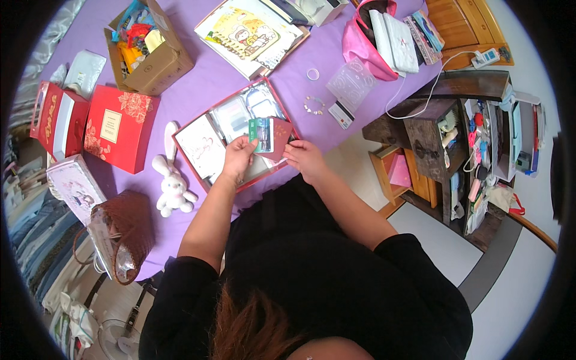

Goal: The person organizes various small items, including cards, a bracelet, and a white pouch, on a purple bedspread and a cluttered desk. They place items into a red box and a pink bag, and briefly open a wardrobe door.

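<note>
Over an open red-rimmed box [185,158], my left hand [240,156] grips a green plastic card [261,135] by its lower left corner. Behind the card is a dark red booklet or folder [281,137], whose lower right edge my right hand [303,157] holds between thumb and fingers. The box lies on a purple sheet and contains a white packet with red writing [200,146], a clear case [231,118] and a blue-edged clear pouch [261,101]. A white plush rabbit [174,186] lies left of the box.
Left stand a red gift box [119,128], a cardboard box [157,67] of packets and a brown woven bag [130,225]. Notebooks [247,36] lie beyond. On the right are a beaded bracelet [314,105], a bank-type card [341,114], a pink bag [364,49] and a dark wooden cabinet [427,139].
</note>
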The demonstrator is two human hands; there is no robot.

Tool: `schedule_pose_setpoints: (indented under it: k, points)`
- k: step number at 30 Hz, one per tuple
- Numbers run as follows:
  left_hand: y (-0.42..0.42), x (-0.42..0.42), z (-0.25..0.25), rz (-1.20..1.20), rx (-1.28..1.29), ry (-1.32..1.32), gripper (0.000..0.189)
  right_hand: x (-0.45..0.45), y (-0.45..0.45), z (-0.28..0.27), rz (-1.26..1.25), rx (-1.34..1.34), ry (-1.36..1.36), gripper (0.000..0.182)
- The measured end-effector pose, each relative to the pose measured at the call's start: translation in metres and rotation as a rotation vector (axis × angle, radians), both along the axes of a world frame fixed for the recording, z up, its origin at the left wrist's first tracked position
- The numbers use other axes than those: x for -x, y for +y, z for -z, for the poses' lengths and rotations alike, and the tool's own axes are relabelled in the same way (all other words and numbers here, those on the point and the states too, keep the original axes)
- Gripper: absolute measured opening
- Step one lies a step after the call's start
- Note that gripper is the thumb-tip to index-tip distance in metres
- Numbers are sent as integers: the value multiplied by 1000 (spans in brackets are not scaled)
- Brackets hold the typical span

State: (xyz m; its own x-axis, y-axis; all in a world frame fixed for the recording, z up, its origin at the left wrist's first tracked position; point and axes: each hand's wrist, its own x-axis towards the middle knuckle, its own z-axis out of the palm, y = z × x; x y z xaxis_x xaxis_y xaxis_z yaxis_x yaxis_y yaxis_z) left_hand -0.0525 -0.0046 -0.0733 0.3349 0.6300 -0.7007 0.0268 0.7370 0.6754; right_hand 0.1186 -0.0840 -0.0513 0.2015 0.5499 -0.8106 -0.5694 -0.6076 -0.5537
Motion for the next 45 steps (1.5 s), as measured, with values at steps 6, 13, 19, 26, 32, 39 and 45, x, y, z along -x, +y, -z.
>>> schedule_pose_setpoints:
  k: [6,13,19,26,32,39,45]
  points:
    - [-11,-9,-8,40,57,-71,9,10,4,11,22,-220,-361,36]
    - [-6,-9,-26,1,146,-289,9,-15,14,-31,65,-239,165,35]
    - [-7,-23,-45,23,-16,-174,9,-13,15,-25,-14,-278,-59,30]
    - [-16,-41,-69,183,-411,-30,7,-15,28,-41,-144,-455,-98,18]
    - [-8,-51,-115,-69,-263,-77,8,-49,36,-97,-67,-499,450,21]
    - [-14,-73,-140,57,-961,444,24,-84,27,-121,-274,-532,592,26]
    - [-7,-98,-163,-2,-868,493,33,-97,32,-130,-635,-586,297,23]
